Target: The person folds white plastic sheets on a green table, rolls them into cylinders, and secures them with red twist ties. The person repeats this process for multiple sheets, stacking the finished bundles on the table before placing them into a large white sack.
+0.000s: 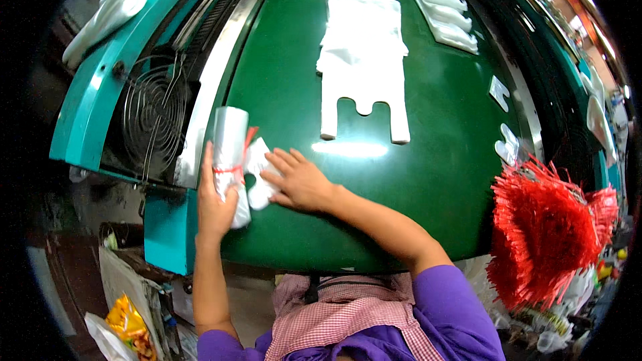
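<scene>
My left hand (217, 208) grips a rolled bundle of clear-white plastic bags (231, 135) at the table's left edge, thumb on its near side and fingers along its left. A red tie (227, 170) goes round the roll's middle, one end sticking up. Beside it, my right hand (301, 182) lies flat with fingers apart, touching a small white plastic cut-out (257, 190) that it partly covers. Farther off, a stack of white T-shirt-shaped plastic bags (362, 60) lies on the green table (414, 194), its two handles toward me.
Folded white bags (445, 17) lie at the far right, and small white cut-outs (499, 93) near the right edge. A big bunch of red plastic ties (548, 234) hangs at the right corner. Left stands a teal machine frame (90, 103) with a round wire guard (155, 113).
</scene>
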`<state>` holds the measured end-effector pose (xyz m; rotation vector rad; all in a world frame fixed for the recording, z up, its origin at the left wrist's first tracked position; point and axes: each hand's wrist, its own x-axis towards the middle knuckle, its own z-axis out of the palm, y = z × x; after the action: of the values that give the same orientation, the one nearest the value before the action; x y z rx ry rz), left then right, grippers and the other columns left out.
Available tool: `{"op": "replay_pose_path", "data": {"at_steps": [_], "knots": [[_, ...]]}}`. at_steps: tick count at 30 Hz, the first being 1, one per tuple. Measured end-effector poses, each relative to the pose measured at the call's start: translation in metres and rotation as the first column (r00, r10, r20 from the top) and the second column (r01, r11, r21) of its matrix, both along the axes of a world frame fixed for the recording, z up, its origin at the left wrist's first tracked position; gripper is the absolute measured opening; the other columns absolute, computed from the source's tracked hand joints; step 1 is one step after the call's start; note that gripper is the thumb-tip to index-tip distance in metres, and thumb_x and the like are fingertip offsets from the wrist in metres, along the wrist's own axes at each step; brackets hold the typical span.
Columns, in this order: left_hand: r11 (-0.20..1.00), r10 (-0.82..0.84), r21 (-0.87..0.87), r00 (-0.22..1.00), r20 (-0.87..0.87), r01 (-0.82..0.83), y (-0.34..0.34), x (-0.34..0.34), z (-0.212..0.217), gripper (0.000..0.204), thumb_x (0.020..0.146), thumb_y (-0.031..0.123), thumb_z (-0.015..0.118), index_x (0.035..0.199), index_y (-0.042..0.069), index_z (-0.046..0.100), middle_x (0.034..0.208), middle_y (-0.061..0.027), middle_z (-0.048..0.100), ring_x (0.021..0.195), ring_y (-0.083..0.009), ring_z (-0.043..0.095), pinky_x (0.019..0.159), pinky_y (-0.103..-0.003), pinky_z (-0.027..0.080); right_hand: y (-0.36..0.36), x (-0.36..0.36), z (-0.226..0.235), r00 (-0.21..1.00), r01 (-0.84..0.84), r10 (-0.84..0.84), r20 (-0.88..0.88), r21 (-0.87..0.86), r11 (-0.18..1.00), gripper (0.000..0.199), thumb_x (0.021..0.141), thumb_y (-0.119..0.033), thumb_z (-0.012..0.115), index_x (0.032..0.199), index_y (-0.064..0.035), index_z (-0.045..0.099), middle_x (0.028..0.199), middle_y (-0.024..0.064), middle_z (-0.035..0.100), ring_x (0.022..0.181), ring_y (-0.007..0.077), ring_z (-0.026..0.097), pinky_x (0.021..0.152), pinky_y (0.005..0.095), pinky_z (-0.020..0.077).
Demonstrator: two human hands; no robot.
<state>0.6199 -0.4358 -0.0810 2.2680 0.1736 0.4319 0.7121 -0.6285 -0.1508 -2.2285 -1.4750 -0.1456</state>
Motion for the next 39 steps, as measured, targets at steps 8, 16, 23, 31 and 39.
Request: {"op": "replay_pose_path", "data": {"at_steps": [8,16,23,31,39], "knots": [[0.669,0.103,0.730,0.990,0.096,-0.140,0.022,0.041,-0.045,0.051,0.076,0.006,0.068,0.125,0.013,0.056,0.143,-0.0156,0.036,0.131,-0.0365,0.034,0.107,-0.052,0.028,-0.238,-0.035,0.021,0.825,0.565,-0.564,-0.030,0.045,0.824,0.051,0.071,-0.027,0.075,0.110,-0.0044,0.053,0.115,0.0241,0.050,0.100,0.0389,0.051,0.081,0.0499,0.0422],[0.609,0.105,0.752,0.966,0.237,-0.251,0.015,0.050,-0.076,0.034,0.083,0.002,0.056,0.115,0.013,0.062,0.142,-0.0139,0.039,0.136,-0.0365,0.031,0.107,-0.057,0.025,-0.208,0.079,0.032,0.735,0.604,-0.633,0.241,0.189,0.774,0.043,0.077,-0.011,0.065,0.119,-0.0059,0.056,0.120,0.0186,0.055,0.116,0.0342,0.049,0.099,0.0446,0.0379],[0.650,0.090,0.730,0.975,0.202,-0.211,0.015,0.038,-0.075,0.034,0.089,0.015,0.053,0.123,0.011,0.057,0.147,-0.0142,0.034,0.139,-0.0384,0.024,0.109,-0.059,0.017,-0.100,0.101,0.010,0.830,0.558,-0.541,0.137,-0.163,0.814,0.029,0.086,-0.030,0.055,0.084,-0.0030,0.064,0.091,0.0139,0.061,0.088,0.0301,0.057,0.077,0.0446,0.0442],[0.379,-0.728,0.497,0.583,-0.361,0.781,-0.102,-0.055,-0.032,0.070,0.073,0.051,0.070,0.129,0.012,0.052,0.143,-0.0158,0.038,0.136,-0.0354,0.030,0.107,-0.059,0.021,-0.182,-0.083,0.032,0.920,0.214,-0.136,-0.367,0.181,0.960,0.050,0.082,-0.041,0.064,0.112,-0.0020,0.056,0.113,0.0192,0.056,0.105,0.0362,0.052,0.089,0.0490,0.0405],[0.542,-0.675,0.489,0.701,-0.230,0.683,-0.061,-0.105,-0.063,0.058,0.067,0.015,0.075,0.121,0.013,0.055,0.138,-0.0120,0.046,0.130,-0.0336,0.040,0.108,-0.053,0.026,-0.252,-0.141,0.041,0.962,0.183,-0.243,-0.128,-0.361,0.914,0.077,0.074,-0.030,0.071,0.142,-0.0217,0.034,0.154,0.0113,0.020,0.141,0.0345,0.018,0.108,0.0587,0.0214]]}}
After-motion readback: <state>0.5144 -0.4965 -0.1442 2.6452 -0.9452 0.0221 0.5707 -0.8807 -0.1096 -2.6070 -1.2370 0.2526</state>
